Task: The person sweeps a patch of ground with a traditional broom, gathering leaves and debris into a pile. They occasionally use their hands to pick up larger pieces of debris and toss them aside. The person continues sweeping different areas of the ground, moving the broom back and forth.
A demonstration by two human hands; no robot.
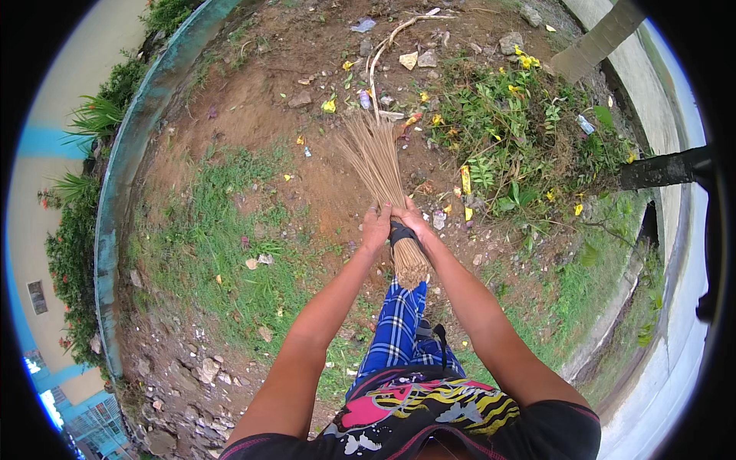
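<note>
A broom of thin stiff sticks [386, 164] is held out in front of my body. Its bristle ends fan out away from me, and the cut butt ends point back towards my legs. Around the bundle near the butt runs a dark binding [401, 231]. My left hand [376, 224] grips the sticks from the left side, just beyond the binding. From the right, my right hand [411, 217] closes around the bundle at about the same height. Beneath the bristles lies bare brown soil with bits of litter; whether the tips touch it I cannot tell.
A pale bent branch [376, 63] lies past the bristles. To the right is a heap of cut green plants [489, 121] with yellow flowers, near a tree trunk [598, 43]. A low blue-green wall [109, 190] curves along the left. Stones [207, 370] lie at lower left.
</note>
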